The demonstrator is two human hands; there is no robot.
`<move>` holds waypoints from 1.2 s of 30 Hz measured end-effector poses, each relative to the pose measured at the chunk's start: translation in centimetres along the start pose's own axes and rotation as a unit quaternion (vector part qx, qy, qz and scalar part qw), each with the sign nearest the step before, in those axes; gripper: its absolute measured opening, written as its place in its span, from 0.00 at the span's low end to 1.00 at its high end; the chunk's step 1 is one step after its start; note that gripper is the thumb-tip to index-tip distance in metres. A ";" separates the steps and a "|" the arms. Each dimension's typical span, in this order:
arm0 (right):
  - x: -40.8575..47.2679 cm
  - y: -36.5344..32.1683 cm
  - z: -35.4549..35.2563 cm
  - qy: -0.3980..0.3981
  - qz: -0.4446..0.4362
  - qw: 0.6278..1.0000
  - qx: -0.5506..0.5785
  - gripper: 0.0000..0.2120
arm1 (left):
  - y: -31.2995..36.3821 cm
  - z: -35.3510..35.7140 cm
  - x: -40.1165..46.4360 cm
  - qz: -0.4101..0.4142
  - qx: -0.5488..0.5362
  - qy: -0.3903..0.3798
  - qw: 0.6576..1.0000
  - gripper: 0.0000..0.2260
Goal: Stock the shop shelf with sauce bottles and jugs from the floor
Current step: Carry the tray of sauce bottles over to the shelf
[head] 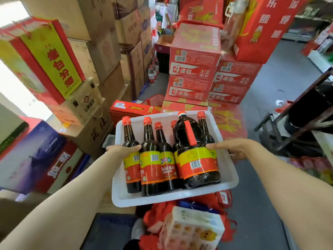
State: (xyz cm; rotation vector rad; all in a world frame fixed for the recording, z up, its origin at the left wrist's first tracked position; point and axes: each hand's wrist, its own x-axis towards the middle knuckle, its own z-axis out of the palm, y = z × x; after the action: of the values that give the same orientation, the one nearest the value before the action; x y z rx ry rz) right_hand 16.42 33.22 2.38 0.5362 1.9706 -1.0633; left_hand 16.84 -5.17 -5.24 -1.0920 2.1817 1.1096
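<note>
I carry a white tray (pixel 124 199) in front of me, above the floor. Several dark sauce bottles (pixel 150 159) with red caps and yellow-red labels lie in it side by side. A bigger dark jug (pixel 194 147) with a red handle lies at their right. My left hand (pixel 122 149) grips the tray's left rim, thumb over the leftmost bottle. My right hand (pixel 228 147) grips the right rim, thumb against the jug.
Red cartons (pixel 194 69) are stacked ahead, brown cardboard boxes (pixel 108 51) tower at left. A dark metal shelf frame (pixel 302 123) stands at right. Red bags and a white egg pack (pixel 192 230) lie below the tray. Grey floor (pixel 266 91) runs past the cartons on the right.
</note>
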 end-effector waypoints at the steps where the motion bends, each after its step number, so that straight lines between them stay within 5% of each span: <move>1: -0.5 -0.1 0.4 -0.010 -0.010 1.000 -0.025 0.59 | -1.3 0.1 -0.4 -0.012 -0.011 -0.004 1.000 0.62; 4: -1.3 -0.2 1.4 -0.026 -0.009 0.993 -0.113 0.70 | -5.6 0.6 -2.3 -0.049 -0.063 0.012 0.997 0.63; 9: -2.2 0.2 4.5 -0.030 -0.050 0.973 -0.225 0.60 | -13.0 0.5 -5.4 -0.083 -0.135 0.054 0.986 0.66; 13: -2.5 0.5 8.5 -0.049 -0.068 0.953 -0.290 0.68 | -19.5 -0.4 -7.8 -0.102 -0.188 0.084 0.973 0.66; 20: -4.1 -0.7 20.0 -0.143 -0.125 0.935 -0.298 0.33 | -32.6 -2.4 -12.1 -0.133 -0.250 0.141 0.949 0.65; 23: -3.2 -0.7 26.4 -0.154 -0.147 0.909 -0.358 0.49 | -39.6 -3.3 -14.0 -0.183 -0.281 0.175 0.926 0.60; 27: -4.7 0.0 36.9 -0.169 -0.154 0.887 -0.401 0.37 | -50.0 -4.5 -18.4 -0.259 -0.300 0.214 0.893 0.59; 31: -6.6 1.5 48.0 -0.217 -0.159 0.835 -0.480 0.64 | -60.3 -5.3 -23.4 -0.324 -0.337 0.240 0.851 0.64; 36: -10.6 4.7 62.6 -0.266 -0.187 0.751 -0.575 0.66 | -72.6 -4.9 -30.4 -0.396 -0.405 0.253 0.785 0.61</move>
State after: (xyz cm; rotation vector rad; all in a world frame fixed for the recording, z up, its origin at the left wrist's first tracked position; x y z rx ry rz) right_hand 54.34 -16.18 -10.76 -0.7862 1.7945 -0.0013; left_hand 93.30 -21.87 -14.92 -2.6102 1.1450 1.4217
